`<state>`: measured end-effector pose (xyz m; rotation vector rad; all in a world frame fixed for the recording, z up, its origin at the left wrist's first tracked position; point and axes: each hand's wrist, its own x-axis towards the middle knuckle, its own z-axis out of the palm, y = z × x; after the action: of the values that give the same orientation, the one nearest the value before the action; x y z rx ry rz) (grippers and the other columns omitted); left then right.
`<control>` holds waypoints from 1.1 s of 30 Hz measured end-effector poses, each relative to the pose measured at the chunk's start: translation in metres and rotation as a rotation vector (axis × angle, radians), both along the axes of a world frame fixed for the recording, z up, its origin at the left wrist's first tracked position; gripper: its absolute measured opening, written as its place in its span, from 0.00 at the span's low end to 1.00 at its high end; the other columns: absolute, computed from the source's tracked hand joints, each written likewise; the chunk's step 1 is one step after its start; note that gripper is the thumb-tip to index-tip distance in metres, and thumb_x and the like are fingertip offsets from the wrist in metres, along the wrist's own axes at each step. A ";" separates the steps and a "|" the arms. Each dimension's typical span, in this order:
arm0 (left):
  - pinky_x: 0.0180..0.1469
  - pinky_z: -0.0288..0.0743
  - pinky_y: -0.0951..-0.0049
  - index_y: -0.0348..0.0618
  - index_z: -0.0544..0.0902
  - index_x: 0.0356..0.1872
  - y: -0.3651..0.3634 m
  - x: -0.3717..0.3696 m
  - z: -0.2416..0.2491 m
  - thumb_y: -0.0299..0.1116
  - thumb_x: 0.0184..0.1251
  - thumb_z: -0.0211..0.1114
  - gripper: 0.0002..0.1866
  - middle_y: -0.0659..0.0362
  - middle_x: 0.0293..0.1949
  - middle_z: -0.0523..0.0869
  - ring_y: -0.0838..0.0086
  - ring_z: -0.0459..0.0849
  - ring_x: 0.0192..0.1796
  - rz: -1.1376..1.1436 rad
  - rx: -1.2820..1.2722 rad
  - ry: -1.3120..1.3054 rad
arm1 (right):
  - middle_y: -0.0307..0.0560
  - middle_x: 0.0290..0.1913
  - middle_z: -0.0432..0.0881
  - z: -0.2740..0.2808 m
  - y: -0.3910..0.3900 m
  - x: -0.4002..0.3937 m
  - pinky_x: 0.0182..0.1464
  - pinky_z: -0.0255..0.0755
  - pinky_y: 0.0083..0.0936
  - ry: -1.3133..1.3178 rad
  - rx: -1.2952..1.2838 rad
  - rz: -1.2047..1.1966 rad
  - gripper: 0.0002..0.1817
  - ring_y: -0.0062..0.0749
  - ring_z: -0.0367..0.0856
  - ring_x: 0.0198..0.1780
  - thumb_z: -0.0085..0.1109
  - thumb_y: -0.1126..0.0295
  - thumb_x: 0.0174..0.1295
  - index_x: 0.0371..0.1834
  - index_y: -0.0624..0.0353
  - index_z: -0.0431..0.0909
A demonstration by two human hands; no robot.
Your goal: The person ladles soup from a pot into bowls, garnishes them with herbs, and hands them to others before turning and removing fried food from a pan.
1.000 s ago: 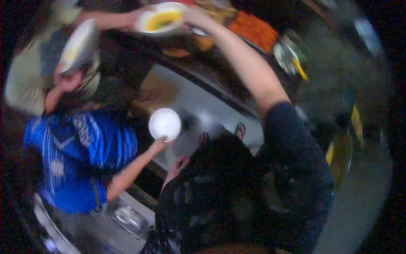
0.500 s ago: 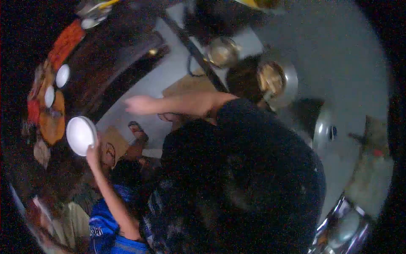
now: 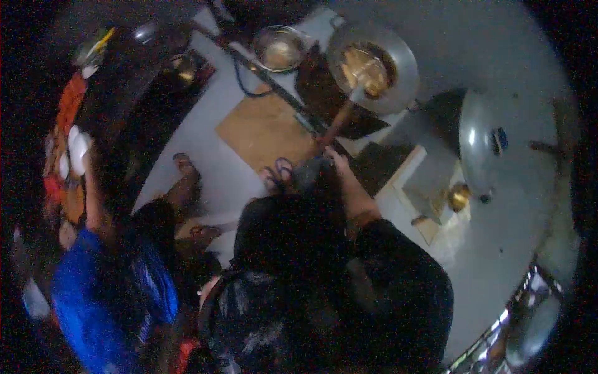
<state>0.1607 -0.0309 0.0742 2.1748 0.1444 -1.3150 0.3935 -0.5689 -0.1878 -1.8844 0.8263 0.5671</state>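
My right hand (image 3: 337, 159) is stretched forward and closed around the long wooden handle of a ladle (image 3: 344, 117). The ladle's head rests in a wide metal pan (image 3: 403, 70) holding yellowish food. My left hand (image 3: 208, 288) shows only as a small pale patch low against my dark clothes; its fingers are hidden. My dark sleeve and body fill the lower middle of the view.
A person in a blue shirt (image 3: 103, 299) stands at the left, arm raised with a white bowl (image 3: 79, 151) near a counter of food. A steel bowl (image 3: 280, 47), a large domed lid (image 3: 483, 144), a small brass pot (image 3: 460, 196) and floor cardboard (image 3: 261, 129) lie ahead.
The view has swung round from the food counter to the cooking pans. My right arm, earlier held out with nothing in the hand, now grips the ladle handle.
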 end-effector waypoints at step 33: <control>0.29 0.69 0.79 0.33 0.65 0.51 -0.200 -0.293 0.023 0.43 0.47 0.64 0.32 0.54 0.35 0.78 0.75 0.76 0.29 0.997 -0.397 0.304 | 0.38 0.13 0.66 0.300 -0.155 -0.056 0.16 0.59 0.17 -0.262 0.030 0.234 0.06 0.21 0.65 0.14 0.49 0.71 0.47 0.19 0.59 0.65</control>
<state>-0.1324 -0.2309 0.0973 1.2389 0.8745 -0.9352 0.3372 -0.7240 0.1122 -1.9892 0.4283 0.4575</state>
